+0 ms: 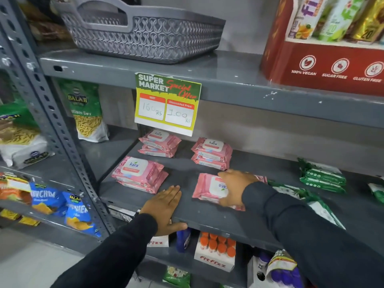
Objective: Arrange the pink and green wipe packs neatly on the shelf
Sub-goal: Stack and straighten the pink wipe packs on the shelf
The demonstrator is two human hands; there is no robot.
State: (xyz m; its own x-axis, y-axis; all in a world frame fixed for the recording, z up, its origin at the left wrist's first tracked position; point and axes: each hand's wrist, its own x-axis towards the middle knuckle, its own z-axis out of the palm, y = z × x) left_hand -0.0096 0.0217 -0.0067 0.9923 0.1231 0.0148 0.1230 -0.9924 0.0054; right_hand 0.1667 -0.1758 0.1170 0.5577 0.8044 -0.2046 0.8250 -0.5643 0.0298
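Right hand (236,187) grips a pink pack (209,189) lying flat on the shelf (207,217). Left hand (164,206) rests open and flat just beside it, holding nothing.

Two bare hands, left hand (164,206), right hand (235,187), long black sleeves (301,229) to the wrists

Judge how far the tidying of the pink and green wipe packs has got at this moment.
Done: three pink stacks sit squarely, back left, back right and front left. In hand: the right hand presses a fourth pink pack, which lies turned round with its label upside down; the left hand rests flat on the shelf edge. Left: the green packs on the right lie scattered and tilted.
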